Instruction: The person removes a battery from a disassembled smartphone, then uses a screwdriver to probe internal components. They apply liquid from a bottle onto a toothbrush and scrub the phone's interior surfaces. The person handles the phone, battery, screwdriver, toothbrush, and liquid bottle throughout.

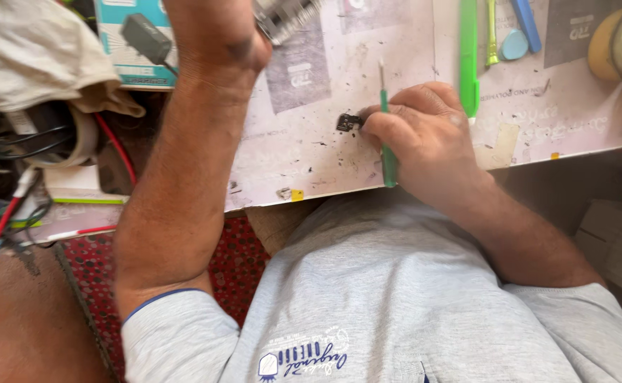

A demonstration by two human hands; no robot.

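We look down on our own two arms over a pale, speckled desk [311, 152] whose near edge runs across the middle of the view

Our right hand [417, 131] lies curled on the desk at about 1 o'clock from the middle of the view, fingers drawn together around a thin green-handled tool [387, 152]; the handle pokes out below the fist toward 6 o'clock and the slim shaft rises above the knuckles toward 12. Just beside the fingertips, at 9 o'clock from that hand, lies a small dark metal part [348, 122], flat on the desk and touching or nearly touching the fingertips

Our left hand [219, 35] is raised at 11 o'clock, the forearm running down toward 7 o'clock. It is seen from the back, so we cannot tell how its fingers are set; a ribbed silvery object [286, 15] shows just right of it at the top edge

Toward 1 o'clock lie a green plastic stick [468, 57] and a blue pick [514, 44]; at 10 o'clock sit a teal box [130, 50], a crumpled cloth [34, 57] and tangled wires [6, 206]
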